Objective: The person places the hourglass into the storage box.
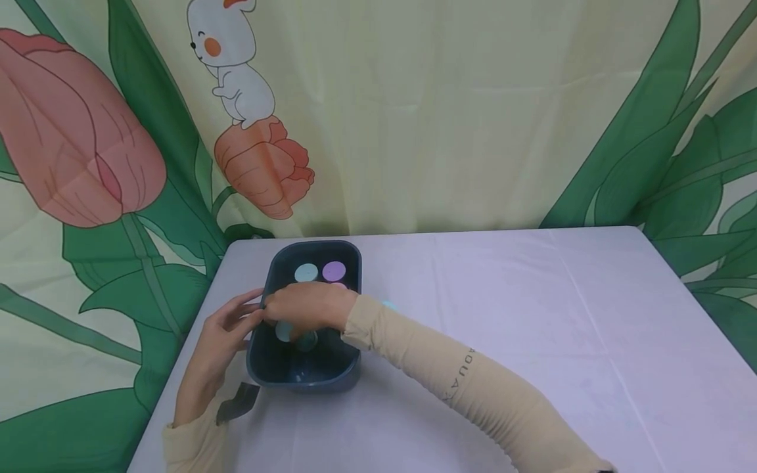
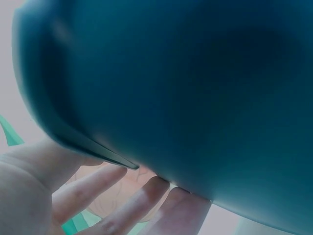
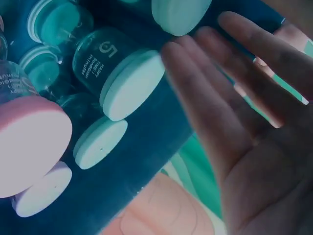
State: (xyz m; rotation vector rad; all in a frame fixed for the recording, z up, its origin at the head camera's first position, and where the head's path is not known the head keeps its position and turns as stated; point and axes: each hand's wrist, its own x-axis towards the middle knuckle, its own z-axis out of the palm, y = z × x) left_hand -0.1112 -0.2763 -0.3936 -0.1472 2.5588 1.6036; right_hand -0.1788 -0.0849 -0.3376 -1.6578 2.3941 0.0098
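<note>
A dark blue basin (image 1: 331, 378) holds several sand timers with coloured end caps, including a light blue cap (image 1: 306, 272) and a purple cap (image 1: 334, 271). My right hand (image 1: 307, 305) is inside the basin over the timers. In the right wrist view its fingers (image 3: 195, 93) are extended, with a fingertip beside the pale cap of a clear sand timer (image 3: 105, 61) printed with a 5. A pink-capped timer (image 3: 29, 147) lies close by. My left hand (image 1: 219, 335) is at the basin's left side, its fingertips (image 2: 156, 188) touching the outer wall.
A white cloth covers the table (image 1: 503, 328). Just beyond the right sleeve (image 1: 461, 368), a small light blue thing (image 1: 390, 305) shows, mostly hidden. A printed curtain (image 1: 426, 118) hangs behind the table's far edge.
</note>
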